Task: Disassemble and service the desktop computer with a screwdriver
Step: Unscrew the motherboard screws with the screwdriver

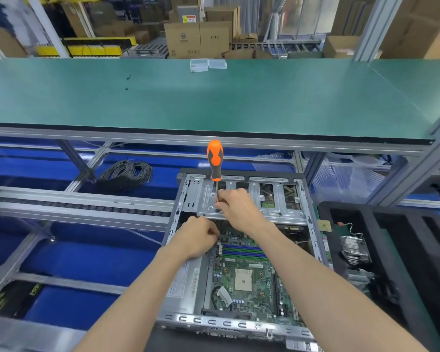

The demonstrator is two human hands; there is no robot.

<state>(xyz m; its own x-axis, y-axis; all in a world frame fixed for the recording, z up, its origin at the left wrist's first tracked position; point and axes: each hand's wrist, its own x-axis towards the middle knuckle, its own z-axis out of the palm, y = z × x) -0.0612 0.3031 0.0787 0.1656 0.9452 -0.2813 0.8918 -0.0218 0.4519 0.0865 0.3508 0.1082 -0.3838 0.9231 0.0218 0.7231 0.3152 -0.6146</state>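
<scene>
An open desktop computer case (181, 280) lies flat in front of me, its green motherboard (244, 278) exposed. A silver drive cage (280, 199) spans the case's far end. An orange-and-black screwdriver (215, 161) stands upright on the cage's left part. My right hand (236, 207) pinches its metal shaft low down, near the tip. My left hand (198, 237) is closed at the cage's front left edge, just below the tip; what its fingers hold is hidden.
A green-topped bench (214, 102) runs across beyond the case, with two small clear plastic boxes (207, 64) at its far edge. A coil of black cable (127, 174) lies to the left. A black foam tray (381, 250) with a heatsink (354, 250) sits to the right.
</scene>
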